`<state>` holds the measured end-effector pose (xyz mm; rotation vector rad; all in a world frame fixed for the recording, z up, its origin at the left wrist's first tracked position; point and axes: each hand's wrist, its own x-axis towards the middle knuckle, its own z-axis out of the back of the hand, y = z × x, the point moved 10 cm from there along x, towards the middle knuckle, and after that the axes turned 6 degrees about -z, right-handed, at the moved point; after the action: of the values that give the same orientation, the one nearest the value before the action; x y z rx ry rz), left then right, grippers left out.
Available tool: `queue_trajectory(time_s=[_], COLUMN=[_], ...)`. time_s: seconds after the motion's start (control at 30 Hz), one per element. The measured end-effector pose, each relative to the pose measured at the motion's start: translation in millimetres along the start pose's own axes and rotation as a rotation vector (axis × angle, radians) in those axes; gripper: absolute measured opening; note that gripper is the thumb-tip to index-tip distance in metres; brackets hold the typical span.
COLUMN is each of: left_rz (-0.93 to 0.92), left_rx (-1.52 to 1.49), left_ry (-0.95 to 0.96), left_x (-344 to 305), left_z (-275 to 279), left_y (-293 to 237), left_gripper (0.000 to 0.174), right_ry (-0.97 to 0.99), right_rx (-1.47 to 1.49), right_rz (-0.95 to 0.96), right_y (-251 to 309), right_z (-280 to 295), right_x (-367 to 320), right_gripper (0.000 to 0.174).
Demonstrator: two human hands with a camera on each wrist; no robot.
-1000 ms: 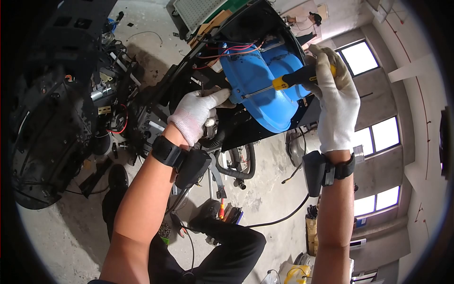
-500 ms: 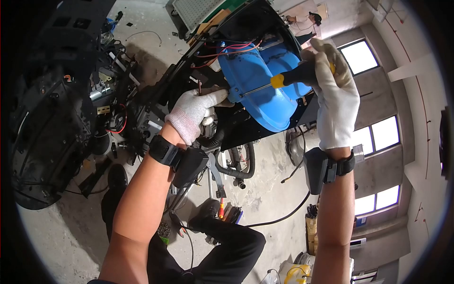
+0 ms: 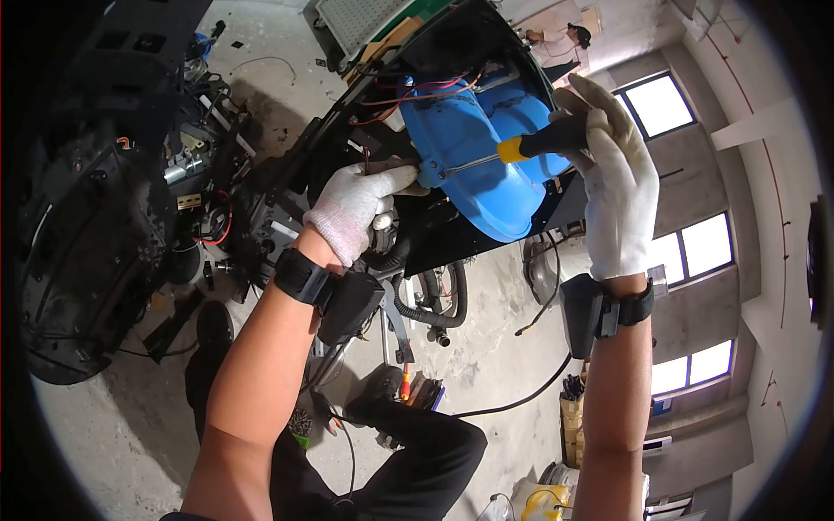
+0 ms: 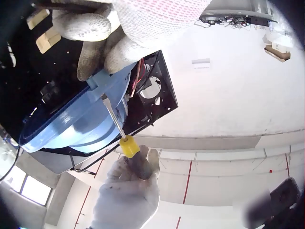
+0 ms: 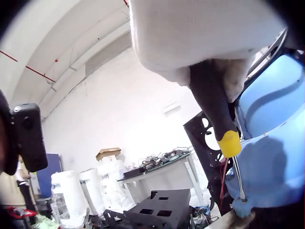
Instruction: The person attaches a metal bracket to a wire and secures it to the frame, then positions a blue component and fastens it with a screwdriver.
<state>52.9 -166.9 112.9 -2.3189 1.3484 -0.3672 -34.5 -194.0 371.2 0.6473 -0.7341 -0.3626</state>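
My gloved right hand (image 3: 618,187) holds the black-and-yellow handle of a screwdriver (image 5: 214,102). Its metal shaft slants across the blue plastic housing (image 3: 473,187), and the tip meets a small lug (image 4: 98,80) at the housing's edge. At that same lug, the gloved left hand (image 3: 352,204) pinches with thumb and finger from the other side. A thin dark rod (image 4: 71,6) lies across the left hand's fingers; its kind is hidden by the glove. Seen from the left wrist, the tip is just beside the left fingertips (image 4: 89,67).
The housing sits in a black metal frame (image 3: 460,43), with red wires (image 3: 434,91) across its top. Black corrugated hose (image 3: 452,317) hangs below. Black machinery with loose parts (image 3: 95,208) stands at the left. A red-handled tool (image 3: 406,382) lies by my foot. Another person (image 3: 556,48) is further back.
The right hand's fingers have shifted around the handle, which has turned, and its yellow end has moved slightly left. The left hand has drifted slightly left, staying at the lug.
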Motion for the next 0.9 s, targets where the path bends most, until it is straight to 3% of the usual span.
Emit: queue_trajectory(time_s=[0.1, 0.2, 0.3, 0.63, 0.7, 0.9], left_rz=[0.000, -0.005, 0.001, 0.004, 0.008, 0.003], left_rx=[0.008, 0.012, 0.009, -0.025, -0.042, -0.019], left_ry=[-0.006, 0.035, 0.023, 0.064, 0.094, 0.062], left_x=[0.2, 1.0, 0.1, 3.0, 3.6, 2.5], left_z=[1.6, -0.9, -1.5, 0.9, -0.4, -0.6], left_y=[0.5, 0.2, -0.3, 2.0, 2.9, 1.4], left_gripper=[0.018, 0.018, 0.017, 0.018, 0.017, 0.018], right_ry=[-0.094, -0.131, -0.121, -0.140, -0.072, -0.078], right_rx=[-0.157, -0.207, 0.017, -0.125, -0.109, -0.038], right_rz=[-0.099, -0.060, 0.036, -0.071, 0.033, 0.059], right_y=[-2.9, -2.4, 1.0, -5.3, 2.6, -1.6], right_z=[5.3, 8.5, 7.3, 5.1, 0.9, 9.2], right_x=[-5.2, -6.3, -3.8, -8.8, -6.7, -12.1], right_gripper=[0.035, 0.034, 0.035, 0.036, 0.037, 0.037])
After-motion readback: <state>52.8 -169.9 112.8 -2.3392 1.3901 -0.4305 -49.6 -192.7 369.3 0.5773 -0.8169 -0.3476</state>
